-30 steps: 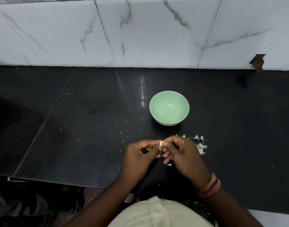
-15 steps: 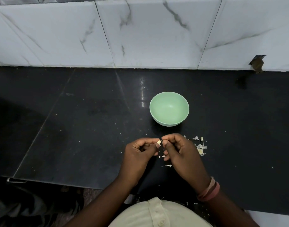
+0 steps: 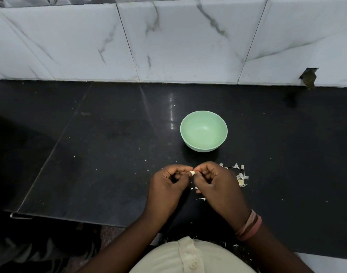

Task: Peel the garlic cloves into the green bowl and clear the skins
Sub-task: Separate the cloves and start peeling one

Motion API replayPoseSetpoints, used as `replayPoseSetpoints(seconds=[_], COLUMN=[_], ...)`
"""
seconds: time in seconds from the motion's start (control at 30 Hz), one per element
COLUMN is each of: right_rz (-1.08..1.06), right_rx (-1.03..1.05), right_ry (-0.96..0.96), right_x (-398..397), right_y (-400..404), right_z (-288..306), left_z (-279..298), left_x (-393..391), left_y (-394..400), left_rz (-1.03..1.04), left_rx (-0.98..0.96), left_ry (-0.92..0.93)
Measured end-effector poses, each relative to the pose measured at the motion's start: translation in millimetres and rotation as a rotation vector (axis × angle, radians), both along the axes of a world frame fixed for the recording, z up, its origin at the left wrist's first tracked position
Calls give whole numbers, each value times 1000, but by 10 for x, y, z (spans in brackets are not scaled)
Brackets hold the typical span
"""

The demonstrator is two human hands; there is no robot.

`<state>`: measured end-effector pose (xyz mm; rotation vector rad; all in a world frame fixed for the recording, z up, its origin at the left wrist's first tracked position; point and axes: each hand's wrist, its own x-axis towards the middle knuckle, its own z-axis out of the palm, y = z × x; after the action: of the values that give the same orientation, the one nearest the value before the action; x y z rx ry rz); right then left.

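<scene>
Close together near the front edge of the black table, the two hands meet over one small pale garlic clove point(image 3: 192, 173). The left hand point(image 3: 168, 184) pinches it between thumb and curled forefinger, seemingly to steady it, while the right hand point(image 3: 218, 184) pinches at its other side, likely to pick the skin away. Scraps of papery skins point(image 3: 241, 177) lie on the table just right of the right hand, with a few flecks beneath the hands, probably let fall where the work is done. Beyond the hands, toward the table's back edge, stands the green bowl point(image 3: 203, 131), upright and apparently with nothing in it, within easy reach for dropping the clove once bare.
</scene>
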<state>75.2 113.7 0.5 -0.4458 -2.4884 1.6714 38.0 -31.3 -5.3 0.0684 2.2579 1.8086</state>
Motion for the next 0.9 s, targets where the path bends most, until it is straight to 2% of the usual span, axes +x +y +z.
replayPoseSetpoints(seconds=[0.13,0.67,0.9], right_rz=[-10,20,21], right_rx=[-55,-163,-141], right_ry=[-24,-111,-102], right_x=[6,27,26], right_y=[-21,13,26], right_z=[45,136,87], left_z=[37,87,45], left_x=[26,57,37], left_y=[6,9,6], left_rz=[-7,-13,-12], left_rx=[121,270,340], left_ry=[-51,-164,-225])
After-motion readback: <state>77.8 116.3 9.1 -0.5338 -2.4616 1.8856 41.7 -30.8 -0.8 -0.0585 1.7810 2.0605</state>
